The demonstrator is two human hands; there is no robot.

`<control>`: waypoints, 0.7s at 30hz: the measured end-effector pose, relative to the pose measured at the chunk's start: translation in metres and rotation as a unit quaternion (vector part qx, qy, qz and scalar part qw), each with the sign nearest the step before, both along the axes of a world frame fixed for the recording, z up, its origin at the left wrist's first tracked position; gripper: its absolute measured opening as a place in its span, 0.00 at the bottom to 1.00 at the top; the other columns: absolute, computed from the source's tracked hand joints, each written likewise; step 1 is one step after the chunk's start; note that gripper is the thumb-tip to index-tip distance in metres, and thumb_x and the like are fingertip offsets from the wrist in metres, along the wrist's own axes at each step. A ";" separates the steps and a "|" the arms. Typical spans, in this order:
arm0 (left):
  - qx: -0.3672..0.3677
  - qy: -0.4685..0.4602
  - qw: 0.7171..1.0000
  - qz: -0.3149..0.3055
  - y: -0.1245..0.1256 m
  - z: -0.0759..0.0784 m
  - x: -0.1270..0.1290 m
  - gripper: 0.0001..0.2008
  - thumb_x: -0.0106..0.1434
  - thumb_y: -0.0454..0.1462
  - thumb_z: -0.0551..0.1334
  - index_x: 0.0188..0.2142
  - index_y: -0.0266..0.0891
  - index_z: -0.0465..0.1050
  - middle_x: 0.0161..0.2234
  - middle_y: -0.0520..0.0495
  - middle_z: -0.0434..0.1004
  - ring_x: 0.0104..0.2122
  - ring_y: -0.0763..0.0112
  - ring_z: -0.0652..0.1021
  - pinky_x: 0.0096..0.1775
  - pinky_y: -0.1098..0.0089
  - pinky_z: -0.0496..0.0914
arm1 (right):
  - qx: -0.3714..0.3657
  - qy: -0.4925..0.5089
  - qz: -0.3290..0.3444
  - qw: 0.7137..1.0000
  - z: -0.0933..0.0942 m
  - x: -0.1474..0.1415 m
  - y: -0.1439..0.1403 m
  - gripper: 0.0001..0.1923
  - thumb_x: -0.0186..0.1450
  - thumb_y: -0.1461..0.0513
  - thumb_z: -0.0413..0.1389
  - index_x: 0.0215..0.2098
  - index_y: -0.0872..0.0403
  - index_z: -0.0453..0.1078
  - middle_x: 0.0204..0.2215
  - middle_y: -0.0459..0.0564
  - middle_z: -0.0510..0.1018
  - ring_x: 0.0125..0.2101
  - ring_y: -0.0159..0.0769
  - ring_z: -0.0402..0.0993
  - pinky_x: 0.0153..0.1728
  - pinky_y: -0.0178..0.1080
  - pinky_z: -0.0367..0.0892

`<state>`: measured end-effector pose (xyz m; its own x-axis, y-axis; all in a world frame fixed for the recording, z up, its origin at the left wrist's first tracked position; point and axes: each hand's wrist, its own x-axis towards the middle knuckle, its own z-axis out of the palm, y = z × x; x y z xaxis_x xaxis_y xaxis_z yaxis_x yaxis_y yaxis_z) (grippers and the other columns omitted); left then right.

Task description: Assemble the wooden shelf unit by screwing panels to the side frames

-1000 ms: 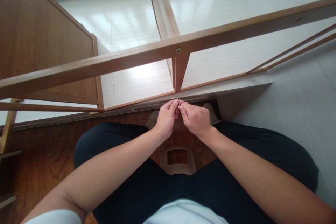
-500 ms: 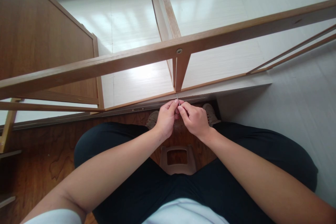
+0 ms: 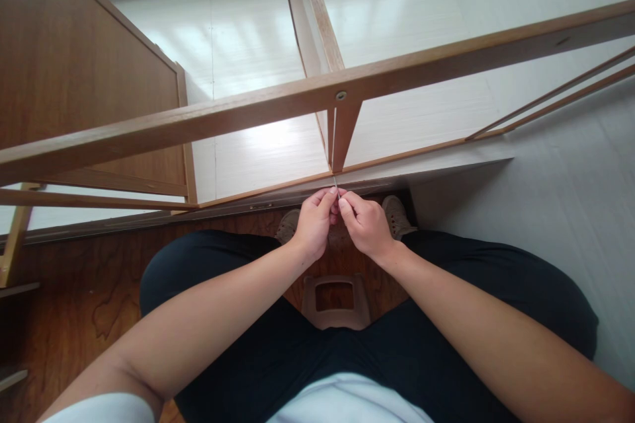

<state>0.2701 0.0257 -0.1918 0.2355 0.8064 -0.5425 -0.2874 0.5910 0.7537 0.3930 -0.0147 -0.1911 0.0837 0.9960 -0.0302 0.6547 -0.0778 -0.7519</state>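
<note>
My left hand [image 3: 312, 221] and my right hand [image 3: 366, 223] meet fingertip to fingertip just below the bottom rail of a wooden frame [image 3: 317, 89]. Between the pinched fingers of both hands sticks up a thin pale sliver or pin [image 3: 336, 185], its tip pointing at the foot of the frame's short upright post [image 3: 342, 135]. Which hand bears most of the grip is hard to tell; both pinch it. A round metal screw head [image 3: 340, 96] sits in the long crossbar above the post.
I sit on a low brown plastic stool [image 3: 336, 301] with knees spread, shoes [image 3: 397, 215] on the wooden floor [image 3: 74, 304]. White paper-like panels [image 3: 258, 46] fill the frame; a brown wooden panel [image 3: 74, 73] stands at left, a white wall [image 3: 570, 165] at right.
Almost nothing: both hands stay pinched on the thin sliver at the same spot; the view has shifted very slightly.
</note>
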 end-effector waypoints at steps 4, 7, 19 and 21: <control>0.010 0.002 1.000 0.000 0.001 0.000 0.000 0.16 0.59 0.47 0.71 0.34 0.34 0.79 0.24 0.54 0.66 0.24 0.79 0.65 0.25 0.77 0.59 | -0.014 0.072 -0.005 0.997 -0.002 -0.001 0.000 0.18 0.76 0.54 0.46 0.37 0.50 0.75 0.25 0.48 0.80 0.25 0.38 0.76 0.30 0.36 0.62; 0.013 0.001 1.000 -0.001 0.001 0.000 0.000 0.16 0.60 0.46 0.71 0.35 0.34 0.79 0.23 0.54 0.65 0.23 0.79 0.65 0.25 0.77 0.59 | -0.014 0.115 -0.010 0.993 -0.004 -0.002 0.000 0.20 0.76 0.53 0.46 0.32 0.50 0.72 0.24 0.48 0.79 0.25 0.37 0.75 0.29 0.36 0.63; 0.024 0.011 1.000 -0.007 0.000 0.003 -0.001 0.15 0.60 0.46 0.70 0.34 0.35 0.78 0.22 0.55 0.66 0.21 0.78 0.66 0.24 0.74 0.60 | -0.046 0.283 -0.032 0.957 -0.009 -0.007 -0.001 0.22 0.75 0.48 0.47 0.30 0.51 0.67 0.19 0.43 0.71 0.20 0.33 0.68 0.26 0.35 0.64; 0.024 0.010 1.000 -0.008 0.000 0.003 -0.002 0.15 0.60 0.47 0.71 0.34 0.35 0.78 0.22 0.56 0.66 0.21 0.79 0.67 0.23 0.75 0.61 | -0.046 0.302 -0.035 0.951 -0.008 -0.009 -0.001 0.22 0.75 0.47 0.48 0.29 0.51 0.67 0.19 0.43 0.71 0.20 0.32 0.67 0.25 0.35 0.64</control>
